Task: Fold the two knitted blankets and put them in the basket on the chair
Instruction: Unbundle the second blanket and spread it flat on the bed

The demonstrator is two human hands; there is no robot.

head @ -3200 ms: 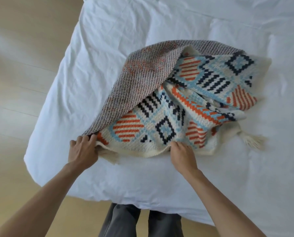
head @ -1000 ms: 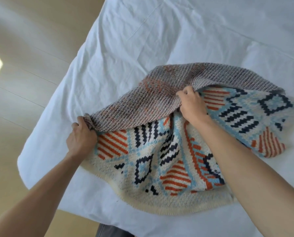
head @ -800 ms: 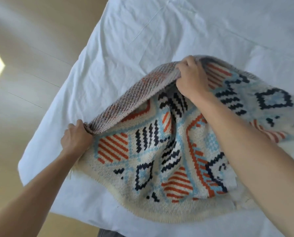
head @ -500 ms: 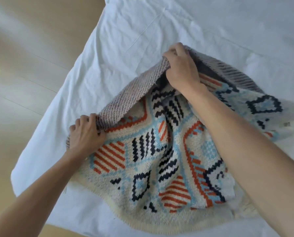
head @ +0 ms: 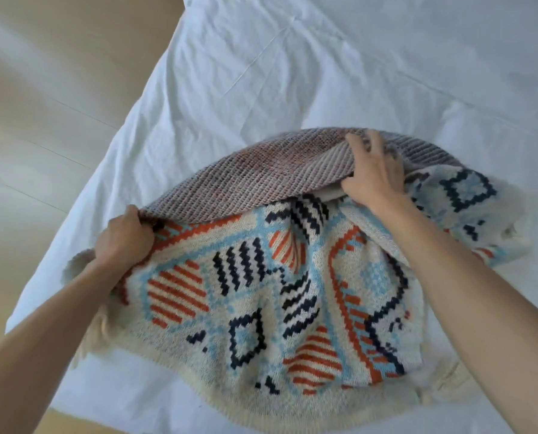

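Head view showed the patterned knitted blanket (head: 261,308) spread nearest you on the white sheet (head: 261,73), its cream edge toward you and its orange, navy and pale blue pattern facing up. Your left hand (head: 124,242) was clenched on the blanket's left edge where the grey-brown knit underside (head: 255,173) turned over. Farther off, your right hand (head: 372,177) pressed on that turned-over fold, fingers (head: 368,142) spread and blurred, so I could not tell whether it gripped.

One patterned blanket (head: 261,308); one white sheet (head: 261,73); two hands: left (head: 123,241), right (head: 371,173).
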